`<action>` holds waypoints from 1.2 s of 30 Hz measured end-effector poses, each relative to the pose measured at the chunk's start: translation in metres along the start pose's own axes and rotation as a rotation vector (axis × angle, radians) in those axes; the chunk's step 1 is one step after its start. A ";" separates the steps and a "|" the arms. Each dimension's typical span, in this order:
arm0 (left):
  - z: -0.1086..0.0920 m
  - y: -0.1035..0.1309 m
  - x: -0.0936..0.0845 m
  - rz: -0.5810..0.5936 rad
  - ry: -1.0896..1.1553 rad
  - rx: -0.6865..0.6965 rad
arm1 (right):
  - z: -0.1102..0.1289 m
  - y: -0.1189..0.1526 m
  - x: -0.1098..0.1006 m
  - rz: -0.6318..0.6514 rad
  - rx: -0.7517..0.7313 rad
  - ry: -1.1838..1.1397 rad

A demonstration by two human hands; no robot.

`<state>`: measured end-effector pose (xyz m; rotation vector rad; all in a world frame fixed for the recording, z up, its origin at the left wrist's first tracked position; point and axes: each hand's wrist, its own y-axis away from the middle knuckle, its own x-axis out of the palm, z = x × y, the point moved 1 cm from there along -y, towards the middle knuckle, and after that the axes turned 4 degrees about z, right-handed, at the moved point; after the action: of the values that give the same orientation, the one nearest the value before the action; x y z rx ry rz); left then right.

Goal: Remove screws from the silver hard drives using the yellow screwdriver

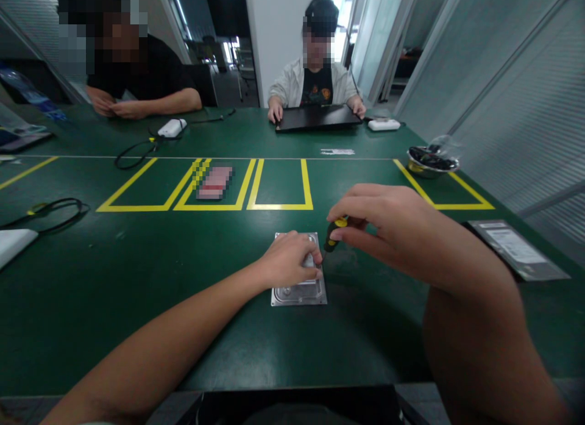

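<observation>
A silver hard disk drive (299, 296) lies flat on the green table in front of me. My left hand (292, 259) rests across its upper half, thumb and fingers curled toward the right edge and gripping it, so much of the label is covered. Just right of the drive, my right hand (377, 224) holds a small screwdriver (331, 236) by its black and yellow handle. The tool is tilted, its lower end down beside the drive's right edge near my left fingertips. I cannot make out whether its tip touches a screw.
Yellow tape (278, 207) marks boxes on the table; a pinkish blurred item (216, 183) lies in one. A metal bowl (432, 163) of dark parts stands back right, a flat silver-and-black device (516, 248) nearer. A person opposite holds a black panel (320, 117); another sits left. Cables (59, 208) lie left.
</observation>
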<state>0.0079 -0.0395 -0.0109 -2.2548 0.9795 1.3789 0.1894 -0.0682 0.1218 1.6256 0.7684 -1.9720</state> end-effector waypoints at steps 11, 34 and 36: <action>-0.001 0.000 -0.001 0.005 -0.001 -0.002 | -0.003 0.003 0.001 -0.003 0.001 -0.034; -0.001 -0.001 -0.001 0.013 0.002 -0.011 | -0.001 0.003 0.001 -0.003 -0.056 -0.075; 0.000 -0.001 -0.001 0.010 0.003 -0.004 | -0.001 0.003 0.001 -0.012 -0.060 -0.084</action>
<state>0.0085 -0.0388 -0.0103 -2.2590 0.9908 1.3827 0.1920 -0.0694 0.1200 1.4972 0.7990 -1.9928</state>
